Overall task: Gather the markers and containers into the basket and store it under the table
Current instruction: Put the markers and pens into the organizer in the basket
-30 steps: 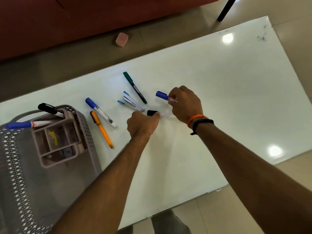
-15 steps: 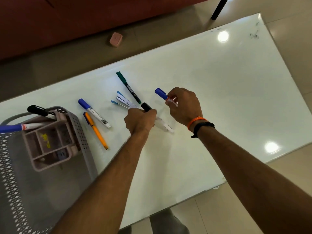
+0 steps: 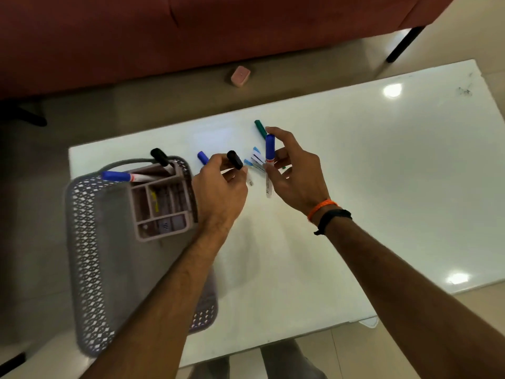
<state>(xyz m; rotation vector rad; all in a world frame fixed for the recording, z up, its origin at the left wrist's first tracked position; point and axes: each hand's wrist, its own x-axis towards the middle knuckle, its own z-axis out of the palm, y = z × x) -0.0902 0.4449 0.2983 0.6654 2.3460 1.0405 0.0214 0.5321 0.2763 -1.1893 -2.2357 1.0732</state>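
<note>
The left hand [image 3: 218,187] pinches a black-capped marker [image 3: 235,160]; the right hand [image 3: 297,170] grips a blue-capped marker [image 3: 269,165] upright. Both hover above the glossy white table [image 3: 382,173]. The perforated grey plastic basket [image 3: 87,258] (a compartmented organiser [image 3: 161,203] inside) sits at the table's left end on a tiled floor [image 3: 478,318].

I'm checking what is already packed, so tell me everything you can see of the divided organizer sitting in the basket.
The organizer is a pale pinkish-grey box, apparently plastic, split by thin walls into several open compartments. It stands upright at the far end of the grey perforated basket, near the handle. A blue-capped marker lies across its far rim, and a black-capped marker leans out of its far corner. Something yellow shows in one compartment; blur hides the rest. The left hand hovers beside it, apparently apart.
</note>
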